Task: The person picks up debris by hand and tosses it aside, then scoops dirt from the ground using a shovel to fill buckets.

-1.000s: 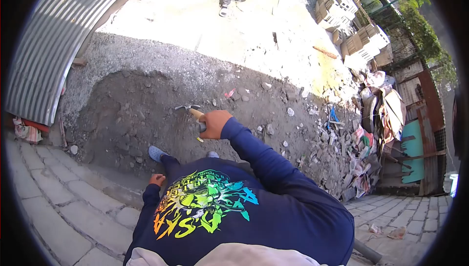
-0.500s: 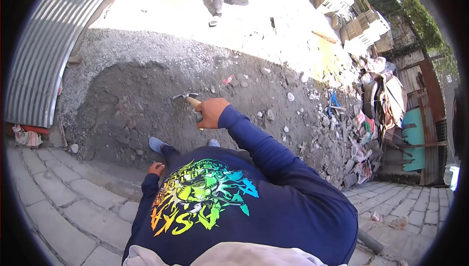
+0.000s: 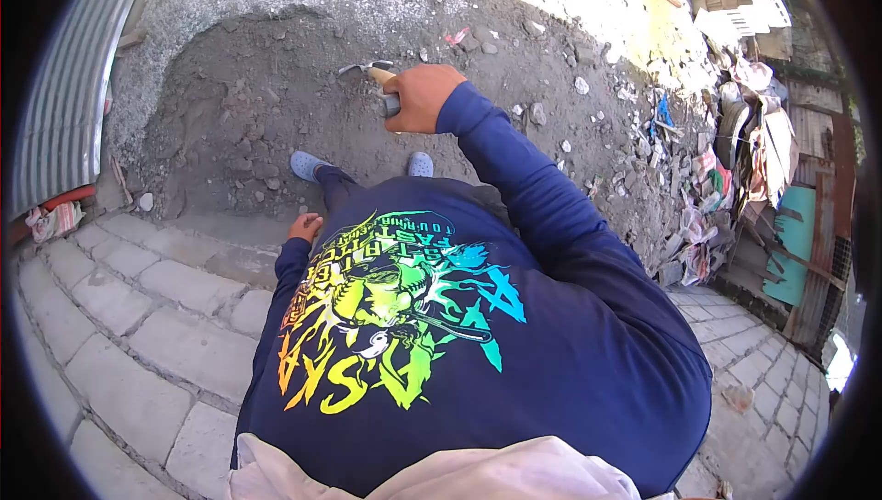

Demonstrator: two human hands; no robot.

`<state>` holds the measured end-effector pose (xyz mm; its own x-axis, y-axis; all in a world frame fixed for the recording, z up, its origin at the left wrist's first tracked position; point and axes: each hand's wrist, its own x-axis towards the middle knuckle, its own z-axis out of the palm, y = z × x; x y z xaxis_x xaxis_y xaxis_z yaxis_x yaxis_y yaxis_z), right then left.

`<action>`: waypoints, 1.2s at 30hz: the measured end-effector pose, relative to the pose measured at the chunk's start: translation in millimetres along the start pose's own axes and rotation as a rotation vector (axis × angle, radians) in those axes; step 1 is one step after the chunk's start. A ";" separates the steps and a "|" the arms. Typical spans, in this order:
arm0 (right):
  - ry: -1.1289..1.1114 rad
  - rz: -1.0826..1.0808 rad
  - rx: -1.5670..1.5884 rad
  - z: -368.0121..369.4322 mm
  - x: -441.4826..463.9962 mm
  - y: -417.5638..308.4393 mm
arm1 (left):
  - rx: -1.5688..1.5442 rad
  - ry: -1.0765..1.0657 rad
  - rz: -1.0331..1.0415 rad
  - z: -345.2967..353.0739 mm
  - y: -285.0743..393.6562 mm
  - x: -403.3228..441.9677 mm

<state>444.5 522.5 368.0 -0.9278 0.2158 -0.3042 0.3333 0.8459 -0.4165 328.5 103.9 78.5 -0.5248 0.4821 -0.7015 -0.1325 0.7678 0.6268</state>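
My right hand [image 3: 423,97] is closed round the handle of a small hammer [image 3: 378,74], whose metal head points forward and left over the grey dirt. A dark grip shows below my fist. Low beside my left hip, my left hand [image 3: 305,226] has its fingers curled together; whether anything is in them is too small to tell. Between the hands, two light blue clogs [image 3: 309,165] show on my feet at the edge of the dug dirt [image 3: 248,114].
Corrugated metal sheeting [image 3: 55,86] stands at the left. Block paving [image 3: 138,316] lies at the lower left and lower right. Rubble and plastic bags [image 3: 703,224] are heaped at the right, with stacked hollow blocks [image 3: 740,4] behind and a turquoise panel [image 3: 792,243] beyond.
The view has tilted down, so the ground and my body sit higher in it. The walking person's legs have left the view. My right hand still holds the hammer.
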 end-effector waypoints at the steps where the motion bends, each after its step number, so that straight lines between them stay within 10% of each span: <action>1: -0.005 0.003 0.008 -0.5 0.5 -0.4 | -0.013 -0.013 -0.003 -1.1 -2.8 -1.3; 36: 0.102 0.012 -0.062 -21.0 92.8 -105.9 | -0.298 0.103 -0.331 -48.4 -14.9 66.3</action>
<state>319.6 463.2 401.9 -0.9372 0.2720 -0.2184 0.3363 0.8708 -0.3586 255.0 104.0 39.1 -0.4922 0.1758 -0.8525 -0.5355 0.7110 0.4558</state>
